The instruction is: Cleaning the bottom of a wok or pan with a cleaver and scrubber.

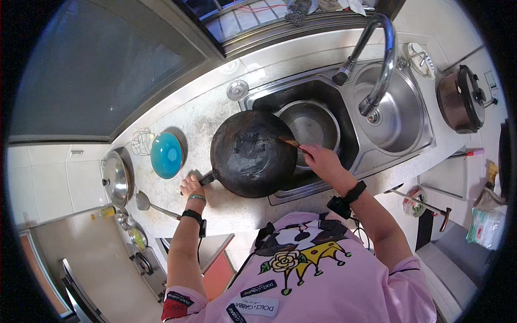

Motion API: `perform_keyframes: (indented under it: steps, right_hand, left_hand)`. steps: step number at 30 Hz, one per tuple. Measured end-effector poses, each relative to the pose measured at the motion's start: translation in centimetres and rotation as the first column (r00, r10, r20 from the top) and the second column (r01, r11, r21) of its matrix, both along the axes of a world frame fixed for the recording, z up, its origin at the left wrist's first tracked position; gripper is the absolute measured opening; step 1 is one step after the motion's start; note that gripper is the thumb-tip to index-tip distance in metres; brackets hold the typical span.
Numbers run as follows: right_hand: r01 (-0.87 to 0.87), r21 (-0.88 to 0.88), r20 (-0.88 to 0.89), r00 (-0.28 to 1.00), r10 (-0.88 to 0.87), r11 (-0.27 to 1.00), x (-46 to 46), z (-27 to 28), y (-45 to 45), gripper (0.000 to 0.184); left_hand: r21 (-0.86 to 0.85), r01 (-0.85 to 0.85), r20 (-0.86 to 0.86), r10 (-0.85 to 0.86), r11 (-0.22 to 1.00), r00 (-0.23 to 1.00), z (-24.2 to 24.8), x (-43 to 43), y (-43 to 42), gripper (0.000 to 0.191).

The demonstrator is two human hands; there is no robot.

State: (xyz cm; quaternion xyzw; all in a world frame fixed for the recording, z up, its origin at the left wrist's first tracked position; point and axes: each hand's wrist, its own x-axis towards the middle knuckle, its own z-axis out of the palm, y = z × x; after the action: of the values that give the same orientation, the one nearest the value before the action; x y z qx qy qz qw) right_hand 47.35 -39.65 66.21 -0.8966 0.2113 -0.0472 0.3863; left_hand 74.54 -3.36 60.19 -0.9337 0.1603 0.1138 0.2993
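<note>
A blackened wok (252,155) lies bottom up over the left edge of the larger sink basin, its scorched underside facing me. My left hand (192,186) is closed around its dark handle on the countertop. In my right hand (321,159) is a small tool with a brown, pointed end (288,141), which touches or hovers just over the wok's right side; its exact kind cannot be told. A round metal basin (319,121) sits in the sink, partly covered by the wok.
The chrome faucet (389,64) arches over the small round basin (404,129). Left of the wok are a blue bowl (166,155), a wire rack (141,142), a metal turner (143,200) and a lidded pan (117,179). A brown lidded pot (456,99) stands far right.
</note>
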Motion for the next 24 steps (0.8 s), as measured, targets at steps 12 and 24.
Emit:
perform_keyframes:
  steps: [12, 24]
  right_hand:
    - [-0.043, -0.102, 0.070, 0.996, 0.050, 0.994, 4.3, 0.0, 0.3, 0.024]
    - [-0.049, -0.054, -0.007, 0.999, 0.049, 0.997, 7.3, -0.4, -1.7, 0.024]
  left_hand:
    - [-0.026, -0.156, 0.003, 0.156, 0.987, 0.988, 0.8, 0.2, -0.7, 0.028]
    - [-0.077, -0.184, 0.067, 0.189, 0.980, 0.980, -1.3, 0.4, 0.1, 0.025]
